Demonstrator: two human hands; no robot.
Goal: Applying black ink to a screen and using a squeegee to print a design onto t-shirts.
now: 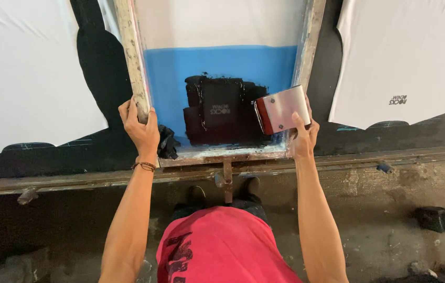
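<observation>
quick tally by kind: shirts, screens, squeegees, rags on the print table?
White T-shirts laid flat: 2, left and right
Wooden-framed printing screen with blue mesh: 1, gripped by left hand
Squeegee with pale handle and red blade: 1, held by right hand
Black rag: 1
Total: 5

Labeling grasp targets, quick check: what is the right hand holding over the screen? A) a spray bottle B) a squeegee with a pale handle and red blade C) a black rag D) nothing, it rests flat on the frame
B: the right hand grips a squeegee with a pale handle and red blade edge, tilted over the black ink patch on the screen frame, while the left hand holds the frame's left bar.
</observation>
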